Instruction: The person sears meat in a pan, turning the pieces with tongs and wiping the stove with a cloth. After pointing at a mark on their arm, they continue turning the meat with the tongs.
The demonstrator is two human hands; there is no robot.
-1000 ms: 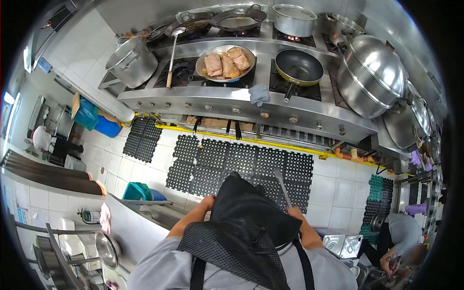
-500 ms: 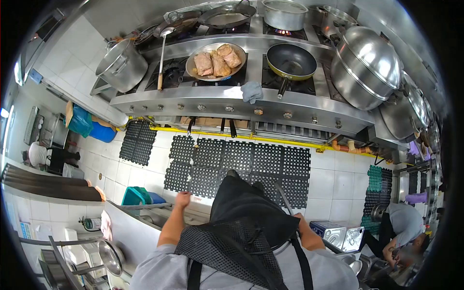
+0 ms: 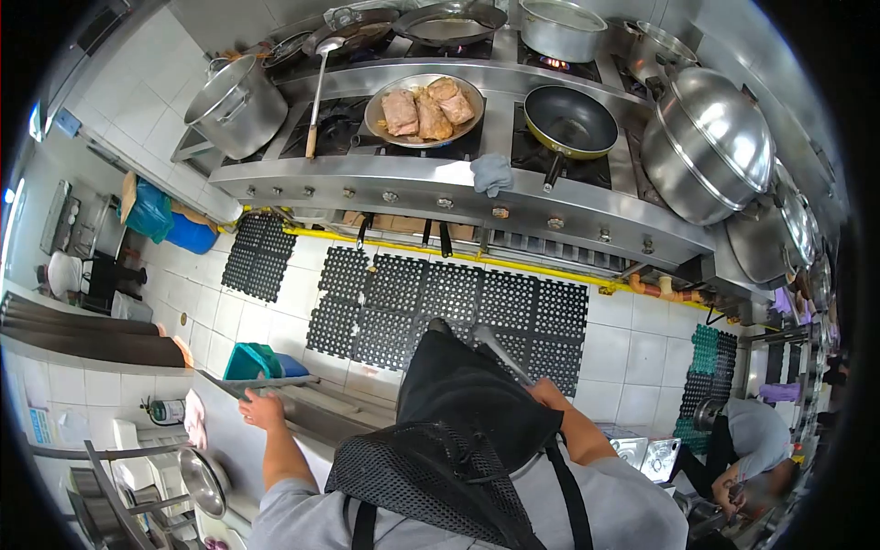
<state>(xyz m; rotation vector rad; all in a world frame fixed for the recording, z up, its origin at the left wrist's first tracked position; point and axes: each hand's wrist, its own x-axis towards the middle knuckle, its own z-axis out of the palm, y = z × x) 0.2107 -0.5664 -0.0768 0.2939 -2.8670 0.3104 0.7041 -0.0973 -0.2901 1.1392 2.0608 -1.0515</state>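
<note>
My right hand (image 3: 547, 394) is closed around one end of a long grey metal utensil (image 3: 504, 356), which points forward over the floor mat beside the dark apron; its exact kind cannot be told. Fingers apart, my left hand (image 3: 264, 410) is at the edge of the steel counter (image 3: 325, 414) on the left and holds nothing. In front, a steel pan (image 3: 369, 115) with several browned pieces of meat (image 3: 431, 117) stands on the stove (image 3: 357, 183). To its right sits a black frying pan (image 3: 570, 119), and a grey cloth (image 3: 492, 174) hangs over the stove's front edge.
A ladle (image 3: 317, 101) lies by the tall pot (image 3: 236, 108) at left. A large lidded steamer (image 3: 709, 147) stands at right. Black rubber mats (image 3: 449, 302) cover the floor. A person (image 3: 756, 435) crouches at the lower right; another person (image 3: 73, 293) is far left.
My left hand has moved left and back to the counter edge, its fingers spreading. My right hand has shifted slightly left and forward with the metal utensil, and the view has turned a little.
</note>
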